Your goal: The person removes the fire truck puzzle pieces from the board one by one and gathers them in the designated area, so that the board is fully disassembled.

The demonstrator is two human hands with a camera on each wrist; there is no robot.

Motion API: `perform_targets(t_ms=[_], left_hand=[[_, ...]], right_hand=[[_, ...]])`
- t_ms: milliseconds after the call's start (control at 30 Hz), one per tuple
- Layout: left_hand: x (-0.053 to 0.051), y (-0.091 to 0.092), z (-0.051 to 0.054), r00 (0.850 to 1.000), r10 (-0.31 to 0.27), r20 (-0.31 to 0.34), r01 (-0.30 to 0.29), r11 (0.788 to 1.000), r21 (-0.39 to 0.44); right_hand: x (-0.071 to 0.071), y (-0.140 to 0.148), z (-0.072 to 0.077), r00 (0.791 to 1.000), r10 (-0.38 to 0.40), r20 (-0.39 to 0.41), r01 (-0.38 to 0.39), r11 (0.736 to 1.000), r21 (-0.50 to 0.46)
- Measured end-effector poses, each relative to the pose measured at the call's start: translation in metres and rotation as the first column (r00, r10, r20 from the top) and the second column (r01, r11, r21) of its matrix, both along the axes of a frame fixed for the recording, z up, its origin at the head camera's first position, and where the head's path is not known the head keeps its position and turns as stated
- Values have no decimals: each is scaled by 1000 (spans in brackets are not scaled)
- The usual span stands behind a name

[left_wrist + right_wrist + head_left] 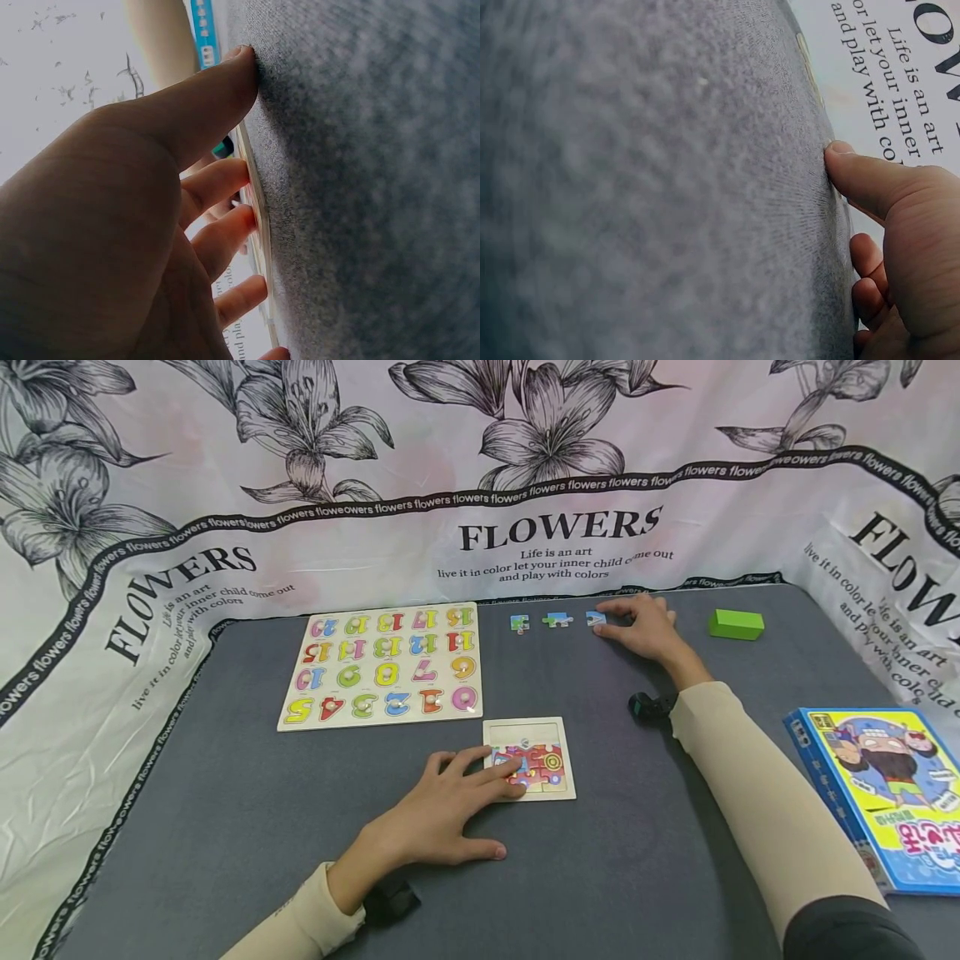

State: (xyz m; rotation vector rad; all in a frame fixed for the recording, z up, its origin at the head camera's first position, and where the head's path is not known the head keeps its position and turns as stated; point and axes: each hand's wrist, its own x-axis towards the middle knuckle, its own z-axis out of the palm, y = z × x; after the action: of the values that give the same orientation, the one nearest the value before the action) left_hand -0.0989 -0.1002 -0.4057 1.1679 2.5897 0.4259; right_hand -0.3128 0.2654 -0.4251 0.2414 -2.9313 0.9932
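Pinched between thumb and forefinger of the right hand [647, 631], a small blue puzzle piece [596, 618] lies, in the head view, at one o'clock from the little puzzle board [555, 727]. A squarish green-and-blue piece [519, 624] sits at twelve o'clock from that board, and a longer blue-and-green piece [557, 620] just past twelve, between its two neighbours and apart from both. From eight o'clock comes the left hand [453, 814], fingers spread and fairly straight, some fingertips resting on the board's joined red and blue pieces [536, 764]; pale wood shows along the board's twelve o'clock side. At ten o'clock is the number board [345, 718], at two the green block [737, 624], at three the blue box [892, 810], all on the grey table [637, 860].

Through the left wrist camera, the thumb tip touches the table near twelve o'clock, while fingertips meet the board's edge below it; a strip of the box shows between eleven and twelve.

From the right wrist, the thumb tip is at three o'clock against the table, with bent fingers at four; the pinched piece is hidden, and printed cloth [889, 97] shows at two
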Motion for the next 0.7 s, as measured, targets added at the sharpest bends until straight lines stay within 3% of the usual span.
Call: perform_targets(t_ms=[400, 700], left_hand=[[0, -1, 0, 1000, -3, -12, 3, 1000, 3], [1, 0, -2, 1000, -5, -22, 5, 1000, -6]], right_hand=[[0, -2, 0, 1000, 4, -14, -4, 1000, -7], [15, 0, -1, 998, -15, -64, 5, 988, -153]])
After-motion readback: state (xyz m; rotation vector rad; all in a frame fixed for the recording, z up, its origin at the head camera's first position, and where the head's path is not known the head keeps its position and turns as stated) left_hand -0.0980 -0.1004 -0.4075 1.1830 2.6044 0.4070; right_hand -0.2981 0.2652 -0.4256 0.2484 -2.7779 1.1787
